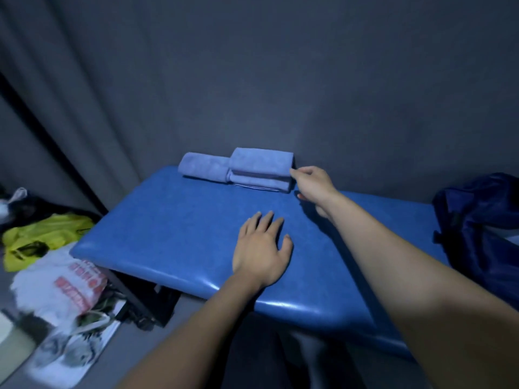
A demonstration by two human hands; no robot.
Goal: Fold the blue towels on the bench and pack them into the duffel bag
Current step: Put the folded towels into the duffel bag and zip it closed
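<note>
Blue bench [174, 237] bears left hand [261, 248], fingers flat; right hand [313, 183] fingertips touch folded towel stack [259, 169], grip undeterminable; advise lifting whole stack from beneath.

A stack of folded towels [259, 169] sits at the far edge of the bench [174, 228], against the curtain [252, 80] behind it, with a rolled towel [203, 167] touching the stack on its left. The right hand [313, 186] is at the stack's right end, fingertips touching it, while the left hand [261, 248] lies flat on the bench nearer the front, before the stack. The duffel bag [483, 228] sits on the bench's right end, well apart from the towels, and plastic bags [56, 248] lie on the floor [16, 276] left of the bench.
</note>
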